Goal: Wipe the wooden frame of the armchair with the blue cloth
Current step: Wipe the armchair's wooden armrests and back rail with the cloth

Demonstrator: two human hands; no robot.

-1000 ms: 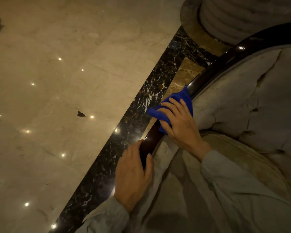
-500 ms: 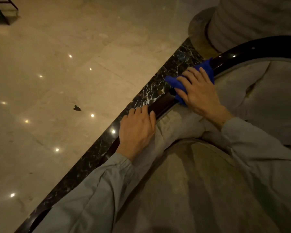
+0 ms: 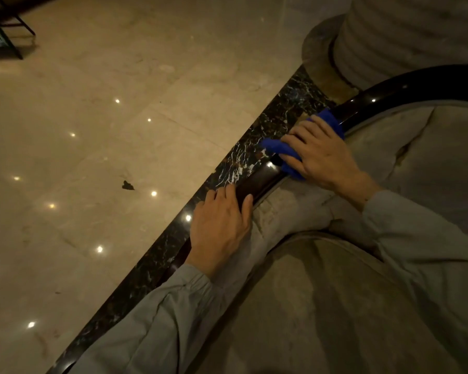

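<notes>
The armchair's dark, glossy wooden frame curves from the upper right down to the lower left along the top of the beige upholstered arm. My right hand presses the blue cloth flat onto the rail at the middle of the curve; the cloth pokes out left of and above my fingers. My left hand rests lower on the same rail, fingers draped over it, with no cloth. My grey sleeves hide the rail's lower end.
A black veined marble strip runs diagonally beside the chair on the shiny beige floor. A fluted column base stands at the upper right, close behind the frame. A small dark scrap lies on the floor. A black metal stand is far left.
My right hand first slid the cloth up along the rail toward the top of the curve, then came a little back down. My left hand shifted up the rail and now stays put.
</notes>
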